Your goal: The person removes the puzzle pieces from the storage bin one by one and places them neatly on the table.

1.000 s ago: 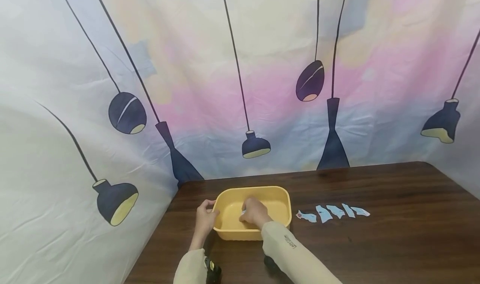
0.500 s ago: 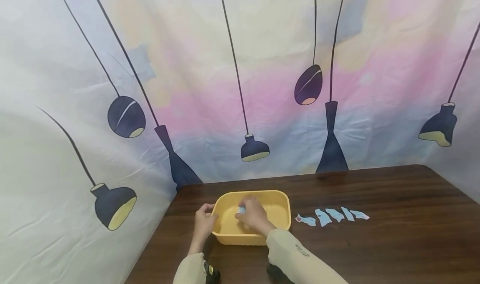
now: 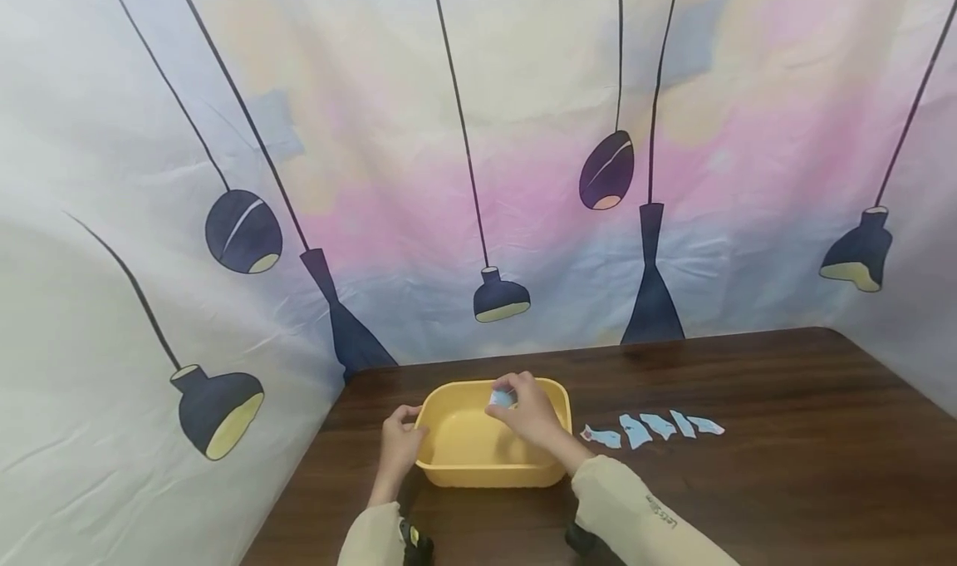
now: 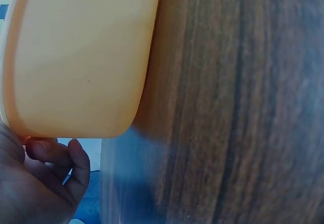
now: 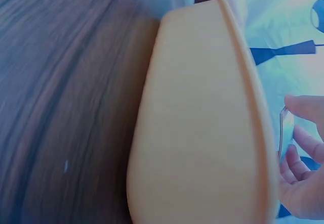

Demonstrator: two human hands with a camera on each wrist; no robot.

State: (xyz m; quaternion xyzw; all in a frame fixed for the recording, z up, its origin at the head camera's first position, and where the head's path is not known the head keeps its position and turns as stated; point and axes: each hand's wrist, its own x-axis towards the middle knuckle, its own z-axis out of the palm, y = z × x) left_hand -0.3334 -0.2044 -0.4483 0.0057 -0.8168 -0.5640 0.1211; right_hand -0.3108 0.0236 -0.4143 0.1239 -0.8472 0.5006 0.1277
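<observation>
A yellow plastic basin (image 3: 486, 476) stands on the table. At its left end my left hand (image 3: 400, 448) grips the rim; in the left wrist view, curled fingers (image 4: 50, 150) sit against the basin's end wall. Over the basin's right half, my right hand (image 3: 532, 415) pinches a small light blue paper piece (image 3: 501, 398) between thumb and fingertips. The right wrist view shows this piece (image 5: 286, 133) almost edge-on, above the rim. Right of the basin lie several torn light blue paper pieces (image 3: 635, 431) in a rough row, some with reddish marks.
The dark brown wooden table (image 3: 748, 499) extends to the right and in front of the basin. Behind it hangs a pastel cloth backdrop (image 3: 553, 217) printed with dark lamps. Black wrist devices (image 3: 416, 543) show below the sleeves.
My right hand has risen from inside the basin and moved right, with the paper piece now clearly visible in its fingers. The left hand stays on the rim. The head view has shifted slightly.
</observation>
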